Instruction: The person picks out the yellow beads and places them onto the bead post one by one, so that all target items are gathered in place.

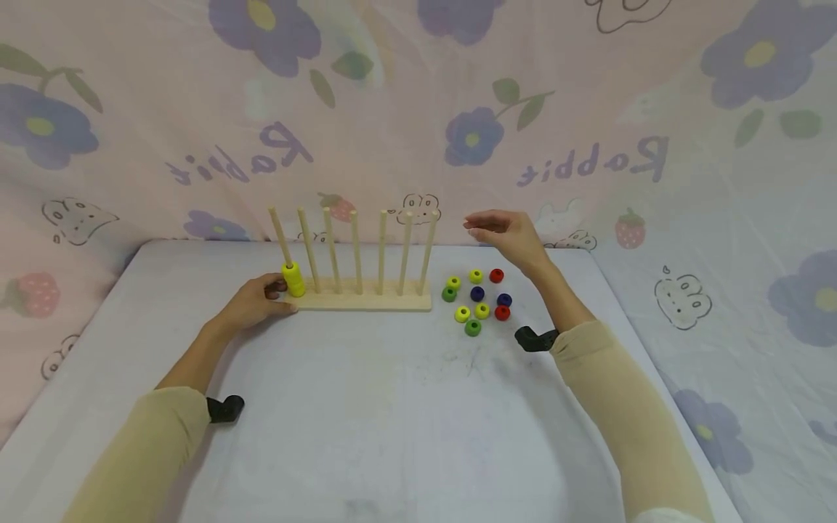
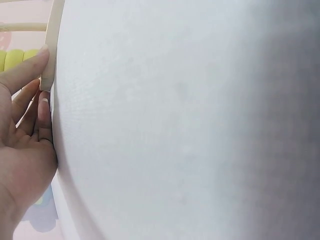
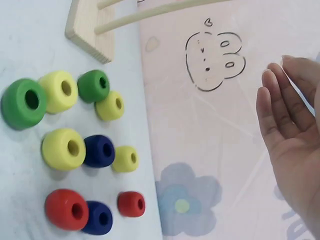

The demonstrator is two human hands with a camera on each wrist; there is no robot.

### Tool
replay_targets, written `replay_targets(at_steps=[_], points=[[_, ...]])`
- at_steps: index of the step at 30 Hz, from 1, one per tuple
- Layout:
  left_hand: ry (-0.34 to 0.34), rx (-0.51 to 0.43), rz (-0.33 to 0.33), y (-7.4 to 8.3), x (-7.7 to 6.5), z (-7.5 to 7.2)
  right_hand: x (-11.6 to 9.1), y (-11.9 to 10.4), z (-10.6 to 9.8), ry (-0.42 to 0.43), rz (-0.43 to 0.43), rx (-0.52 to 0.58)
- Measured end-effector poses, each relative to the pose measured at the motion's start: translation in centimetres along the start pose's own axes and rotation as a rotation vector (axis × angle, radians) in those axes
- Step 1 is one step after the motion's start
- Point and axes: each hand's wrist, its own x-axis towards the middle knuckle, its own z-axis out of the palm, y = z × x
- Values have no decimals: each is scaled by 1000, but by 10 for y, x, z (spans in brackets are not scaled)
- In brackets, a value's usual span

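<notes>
A wooden peg rack [image 1: 366, 301] with several upright rods stands on the table. Yellow beads [image 1: 293, 280] are stacked on its leftmost rod. My left hand [image 1: 253, 301] holds the left end of the rack's base, thumb along the front; in the left wrist view the thumb [image 2: 30, 67] lies against the base [image 2: 49, 65], with other fingers around its end. Above and behind the loose beads, my right hand [image 1: 513, 236] is raised with nothing in it. Its fingers [image 3: 285, 107] are extended and slightly bent in the right wrist view.
Loose beads lie right of the rack: yellow ones [image 3: 63, 149], green ones [image 3: 24, 104], blue ones [image 3: 99, 151] and red ones [image 3: 66, 209]. A patterned cloth [image 1: 392, 109] hangs behind the white table [image 1: 340, 407]. Each forearm wears a black wrist mount [image 1: 225, 410].
</notes>
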Motion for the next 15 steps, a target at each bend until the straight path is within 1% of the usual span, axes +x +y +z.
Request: replay_targets(at_steps=[2,5,7,9,12,15], points=[[0,2,-2,0,0,0,-6,-3,0,3,3,-7],[1,-2,1,0,0,0,-10,5,-2,17,5,4],[1,-5,3,-1,0,0,-14,6,-3,22,13,9],[1,-8,6,-1,1,1,-15,13,-5,25,35,8],[1,-9,10,-2,0,1,-23,8,-5,30,75,-36],[2,-8,13,-2,0,1,-26,12,-4,43,102,-84]])
